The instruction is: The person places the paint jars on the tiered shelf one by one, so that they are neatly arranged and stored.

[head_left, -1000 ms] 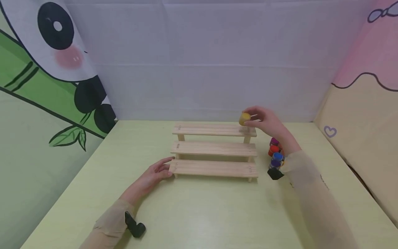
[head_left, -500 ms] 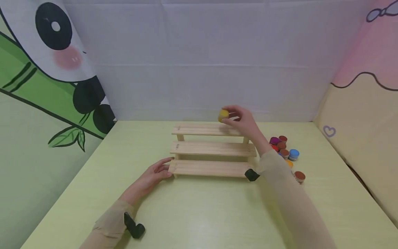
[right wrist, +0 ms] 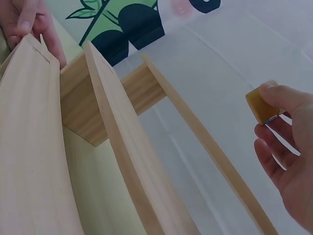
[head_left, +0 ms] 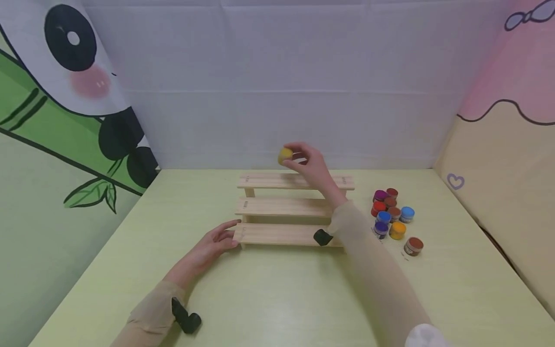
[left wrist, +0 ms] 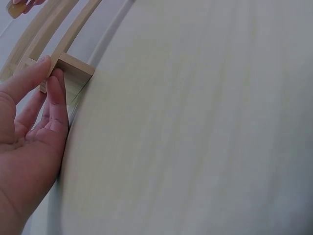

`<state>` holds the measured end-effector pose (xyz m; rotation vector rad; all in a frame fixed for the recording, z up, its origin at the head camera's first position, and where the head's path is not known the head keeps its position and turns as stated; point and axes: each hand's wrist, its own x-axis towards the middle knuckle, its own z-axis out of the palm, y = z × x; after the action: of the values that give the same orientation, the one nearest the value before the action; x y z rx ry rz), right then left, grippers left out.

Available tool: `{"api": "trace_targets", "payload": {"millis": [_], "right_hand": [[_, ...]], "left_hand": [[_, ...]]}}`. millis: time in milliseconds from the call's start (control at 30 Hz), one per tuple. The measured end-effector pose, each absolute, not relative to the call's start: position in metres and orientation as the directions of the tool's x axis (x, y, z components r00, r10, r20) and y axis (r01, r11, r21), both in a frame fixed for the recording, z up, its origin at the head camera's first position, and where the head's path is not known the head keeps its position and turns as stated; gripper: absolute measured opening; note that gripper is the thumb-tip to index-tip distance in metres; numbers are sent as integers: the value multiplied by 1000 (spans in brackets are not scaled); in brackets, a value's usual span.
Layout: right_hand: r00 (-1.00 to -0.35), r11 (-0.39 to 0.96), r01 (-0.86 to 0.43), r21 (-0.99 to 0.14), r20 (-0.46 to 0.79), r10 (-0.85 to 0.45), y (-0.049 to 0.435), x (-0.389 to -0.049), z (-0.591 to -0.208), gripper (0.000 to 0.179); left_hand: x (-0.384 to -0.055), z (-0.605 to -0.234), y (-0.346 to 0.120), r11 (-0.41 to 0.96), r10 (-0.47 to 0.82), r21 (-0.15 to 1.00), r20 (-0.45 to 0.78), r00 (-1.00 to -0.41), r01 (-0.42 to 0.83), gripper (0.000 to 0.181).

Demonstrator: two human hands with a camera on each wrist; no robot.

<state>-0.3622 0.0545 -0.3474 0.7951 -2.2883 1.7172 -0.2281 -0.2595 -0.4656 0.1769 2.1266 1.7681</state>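
A three-tier wooden rack point(head_left: 277, 207) stands in the middle of the table. My left hand point(head_left: 212, 246) grips the left end of its lowest board, the thumb point(left wrist: 29, 78) on one face and the fingers on the other. Above the top board, my right hand point(head_left: 310, 164) holds a small yellow paint jar point(head_left: 284, 155) between thumb and fingertips. The right wrist view shows the same yellow jar point(right wrist: 263, 103) apart from the rack's boards. My right forearm hides the right part of the two lower boards.
Several small paint jars point(head_left: 383, 218) in red, purple, blue, orange and brown stand right of the rack. One brown jar point(head_left: 414, 246) sits nearer the front. A white cloth wall point(head_left: 277, 86) rises behind the table point(head_left: 269, 294), with printed side walls.
My right hand has carried the yellow paint jar leftward above the top board and slightly up. The paint jars on the right have come into full view. My left hand stays at the rack.
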Motion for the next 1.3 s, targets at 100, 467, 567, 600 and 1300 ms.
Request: {"api": "trace_targets", "payload": {"millis": [100,467,567,600,1300], "right_hand": [[-841,186,-505,-843,432,-326,44,-362,-348,43],[-819,199,-525,-828,427,-384,11,-366,-346,45],[-812,202,-532,-822,428,-397,3,-365,-347,46],[-812,205,-530,-823,423,-402,1,-365,-348,46],[-773,186,-525,-831,373,-514,-9,-367,-364,43]], "left_hand": [[-228,-467,-260,208,332,968,-202,-921,-137,66],[-230,-468,-260,204,342,971,-194,-920,-129,65],[-231,-468,-260,203,337,970,-197,-920,-133,66],[-230,-468,-260,203,335,970,-197,-921,-133,66],[-230,-467,-260,209,328,969,-197,-924,-133,67]]}}
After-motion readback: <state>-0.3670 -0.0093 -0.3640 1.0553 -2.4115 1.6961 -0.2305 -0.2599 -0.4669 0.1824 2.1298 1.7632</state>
